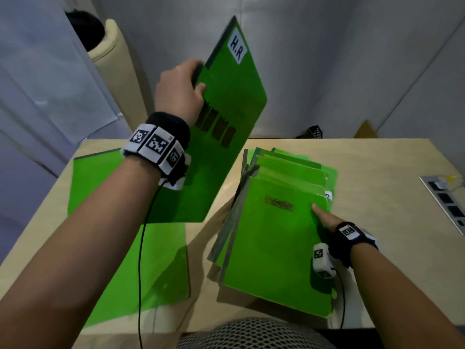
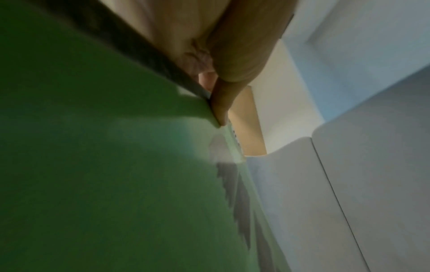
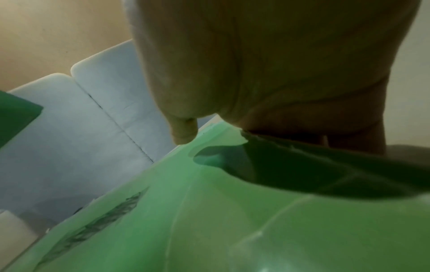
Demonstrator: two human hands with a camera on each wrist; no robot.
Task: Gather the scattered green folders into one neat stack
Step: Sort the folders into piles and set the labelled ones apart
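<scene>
1. Head view: my left hand (image 1: pixel 180 90) is raised over the worktop (image 1: pixel 372 197) and pinches a green folder (image 1: pixel 226 127) by its long left edge, thumb on the front cover and fingers wrapped behind. This lifted folder hangs tilted in the air, its white "H.R" label (image 1: pixel 237 46) at the top corner, its lower corner down near the worktop. On the right lies the stack of green folders (image 1: pixel 274 235), fanned and uneven, its left edge raised off the surface. My right hand (image 1: pixel 327 219) holds the stack at its right edge, thumb laid straight on the top cover; the fingers are hidden below the folders. Two more folders lie flat on the left: a far-left folder (image 1: pixel 95 182) and a near folder (image 1: pixel 161 268), partly under my left forearm. A socket strip (image 1: pixel 445 200) is set into the worktop's right side.

2. Left wrist view: blurred. The left hand (image 2: pixel 223 60) clamps the lifted folder's (image 2: pixel 104 174) dark spine edge, thumb pressed against the cover. Grey wall panels (image 2: pixel 360 184) fill the right.

3. Right wrist view: my right hand (image 3: pixel 267 73) sits at the stack's (image 3: pixel 209 230) edge, thumb tip touching the top cover; I cannot see the other fingers clearly.
</scene>
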